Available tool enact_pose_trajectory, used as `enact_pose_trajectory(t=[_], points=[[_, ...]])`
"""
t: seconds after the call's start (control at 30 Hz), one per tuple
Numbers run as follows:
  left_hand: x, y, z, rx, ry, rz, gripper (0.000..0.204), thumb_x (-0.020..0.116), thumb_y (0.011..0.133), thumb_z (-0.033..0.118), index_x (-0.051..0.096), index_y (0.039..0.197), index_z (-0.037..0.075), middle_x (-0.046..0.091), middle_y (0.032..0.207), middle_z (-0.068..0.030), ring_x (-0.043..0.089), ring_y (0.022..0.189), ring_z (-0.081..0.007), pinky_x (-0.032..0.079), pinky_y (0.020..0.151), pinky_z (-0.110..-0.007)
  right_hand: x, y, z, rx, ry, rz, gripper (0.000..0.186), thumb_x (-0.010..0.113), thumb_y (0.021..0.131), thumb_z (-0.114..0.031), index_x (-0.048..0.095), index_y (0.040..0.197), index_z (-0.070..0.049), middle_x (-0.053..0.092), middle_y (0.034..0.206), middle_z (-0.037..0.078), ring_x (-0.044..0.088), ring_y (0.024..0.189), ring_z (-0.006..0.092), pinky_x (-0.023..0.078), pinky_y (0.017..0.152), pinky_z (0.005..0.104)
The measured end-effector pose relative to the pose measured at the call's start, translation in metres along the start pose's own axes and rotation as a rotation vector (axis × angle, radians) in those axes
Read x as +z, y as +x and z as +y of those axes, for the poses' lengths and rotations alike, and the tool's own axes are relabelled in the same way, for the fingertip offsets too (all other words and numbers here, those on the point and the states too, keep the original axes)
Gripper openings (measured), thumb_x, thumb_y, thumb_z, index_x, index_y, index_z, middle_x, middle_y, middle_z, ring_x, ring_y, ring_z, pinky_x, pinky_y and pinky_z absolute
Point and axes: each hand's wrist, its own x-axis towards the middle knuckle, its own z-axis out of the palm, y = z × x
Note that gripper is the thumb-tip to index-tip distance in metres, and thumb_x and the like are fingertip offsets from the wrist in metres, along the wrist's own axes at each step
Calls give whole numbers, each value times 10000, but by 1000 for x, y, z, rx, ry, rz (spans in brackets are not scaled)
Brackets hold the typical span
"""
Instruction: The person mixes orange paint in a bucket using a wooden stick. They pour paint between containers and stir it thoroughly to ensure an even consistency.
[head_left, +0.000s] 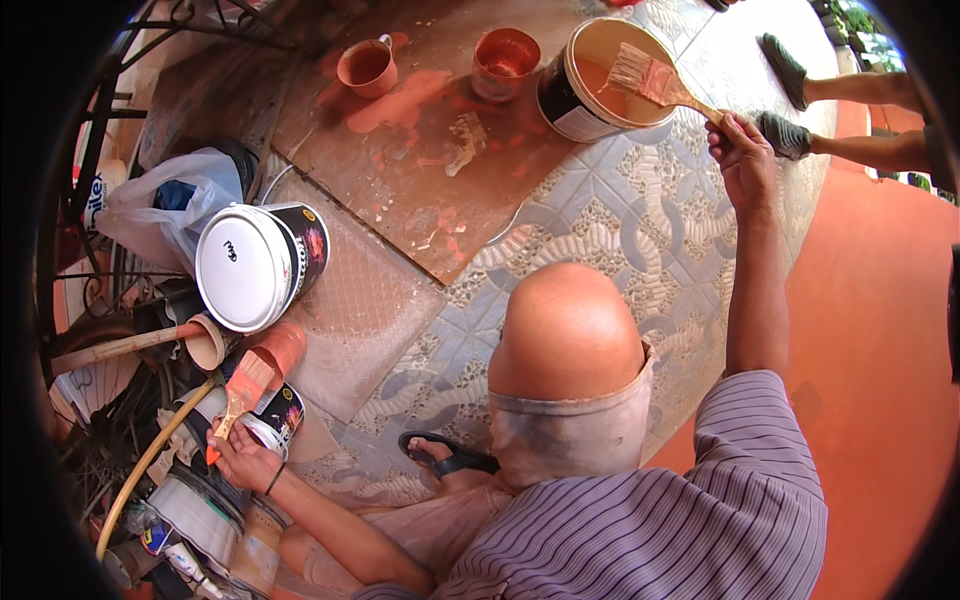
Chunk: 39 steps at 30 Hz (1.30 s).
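Note:
My right hand is closed around the wooden handle of a wide paintbrush. Its orange-stained bristles are over the mouth of a large paint bucket with orange paint inside. Low on the left, my left hand grips a second paintbrush by its handle, bristles pointing up and away from me. Those bristles are beside an orange-coated container and above a small black-and-white paint tub. Whether they touch the container I cannot tell.
An orange-stained mug and a round pot stand on a paint-splashed board. A white-lidded paint bucket is at left, near a plastic bag and a yellow hose. Another person's legs are at right.

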Motion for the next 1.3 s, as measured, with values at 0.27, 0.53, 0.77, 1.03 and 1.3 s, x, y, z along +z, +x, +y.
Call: enact_pose_trajectory(t=[0.27,0.53,0.77,1.03,1.3], points=[[4,0,-4,14,-7,3,575,769,1049,320,600,1374,-124,716,1334,-238,700,1226,-318,598,1055,-441,-7,6,2,1,42,-45,234,698,1073,-123,696,1234,47,763,1043,160,708,840,186,561,723,286],[12,-12,-2,19,-40,-19,563,761,1054,307,593,1378,-123,723,1325,-244,705,1226,-337,594,1069,-459,51,13,-22,-291,-606,-13,301,708,1060,-213,734,1213,45,787,1004,133,705,812,150,557,728,312],[1,-15,-1,68,-84,-57,447,736,1070,251,631,1318,-106,719,1314,-251,719,1197,-344,604,1046,-454,88,52,-6,-642,-1266,-86,280,671,1058,-294,736,1184,-52,782,1081,222,756,1028,423,585,891,488],[30,-29,4,72,-121,37,215,694,1068,139,653,1210,-18,738,1257,-229,741,1147,-340,629,953,-462,57,139,47,-734,-1552,-246,259,615,1061,-331,718,1206,-142,753,1112,220,717,1015,473,554,835,571],[51,-46,19,132,-37,108,186,732,1066,141,720,1190,3,769,1123,-123,747,983,-186,639,780,-302,71,128,24,-660,-1850,-137,399,585,1079,-445,712,1344,-174,723,1259,213,708,1141,440,549,953,538]])
